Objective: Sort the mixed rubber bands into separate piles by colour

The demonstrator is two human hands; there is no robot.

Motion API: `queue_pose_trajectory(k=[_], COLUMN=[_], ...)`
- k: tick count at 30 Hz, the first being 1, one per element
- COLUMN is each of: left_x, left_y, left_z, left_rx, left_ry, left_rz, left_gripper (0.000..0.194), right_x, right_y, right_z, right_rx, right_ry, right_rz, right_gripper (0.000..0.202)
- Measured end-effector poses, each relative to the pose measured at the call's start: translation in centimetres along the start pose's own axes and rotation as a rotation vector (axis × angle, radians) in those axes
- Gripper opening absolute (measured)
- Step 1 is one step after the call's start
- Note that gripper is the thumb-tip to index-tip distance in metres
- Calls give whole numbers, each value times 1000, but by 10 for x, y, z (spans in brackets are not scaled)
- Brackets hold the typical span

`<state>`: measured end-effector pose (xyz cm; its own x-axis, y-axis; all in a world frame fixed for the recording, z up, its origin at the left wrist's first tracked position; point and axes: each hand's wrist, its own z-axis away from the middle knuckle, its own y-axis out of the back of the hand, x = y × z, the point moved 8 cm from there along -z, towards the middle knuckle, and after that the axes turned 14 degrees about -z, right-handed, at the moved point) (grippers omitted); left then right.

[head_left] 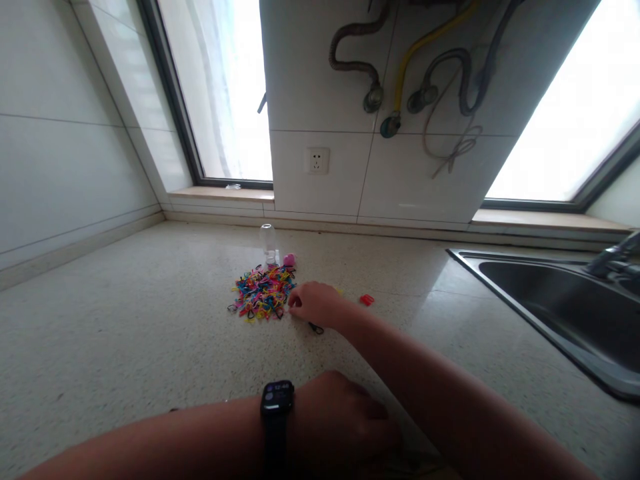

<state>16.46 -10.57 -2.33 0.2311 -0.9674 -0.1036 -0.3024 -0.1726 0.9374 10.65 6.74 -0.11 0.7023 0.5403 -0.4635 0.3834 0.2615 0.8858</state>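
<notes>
Lying on a pale speckled countertop [150,340], left of centre: one loose pile of small elastic bands [265,293] — red, yellow, blue, pink, black and others, mixed and heaped low.

Right hand [316,303]: at the right edge of the pile, its arm coming in from the near right. Fingers curled, thumb and forefinger drawn close together at the pile's edge; whether a band sits between them cannot be told.

Left hand [345,413]: nearest the viewer, back turned upward, well apart from the pile. Fingers in shadow; open or closed, or holding anything, cannot be told. On its wrist, one dark smartwatch [277,398], display reading 12:46.

Just beyond the pile, far side: one clear bottle [268,243]; to its right, one small pink object [289,260].

Set apart from the pile: a little group of red bands [367,300], right of the right hand; black bands [317,328], on the near side of that hand; a yellow scrap [341,291], partly hidden behind the wrist.

Far right: one stainless-steel sink [575,313] with a metal tap [613,258].

Far wall, white-tiled: one socket [317,161]; above and to the right of it, a yellow hose [401,77] between two darker hoses — all fitted to wall valves.
</notes>
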Motion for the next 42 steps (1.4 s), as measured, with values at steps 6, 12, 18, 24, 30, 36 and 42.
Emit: queue_pose_trajectory(k=[6,12,18,24,30,36,42], left_x=[2,2,1,1,0,2,0], left_y=[-3,0,4,5,2,1,4], left_z=[1,1,0,0,1,1,0], left_rx=[-14,-25,-53,-27,-33,-54,-49], left_ry=[-8,-9,1,3,0,7,13], left_rz=[2,3,-7,7,19,41,30], left_gripper=[20,18,18,15,14,16,14], right_x=[-1,9,33,75,102,96,84], right_y=[-2,5,42,56,55,49,52], right_z=[-2,5,34,76,96,97,101], right_rx=[15,46,158,84,108,31,16], right_ry=[6,36,96,46,-1,56,125], right_rz=[27,1,-127,-336,-390,-294,-218], right_gripper=[23,17,12,14,18,16,18])
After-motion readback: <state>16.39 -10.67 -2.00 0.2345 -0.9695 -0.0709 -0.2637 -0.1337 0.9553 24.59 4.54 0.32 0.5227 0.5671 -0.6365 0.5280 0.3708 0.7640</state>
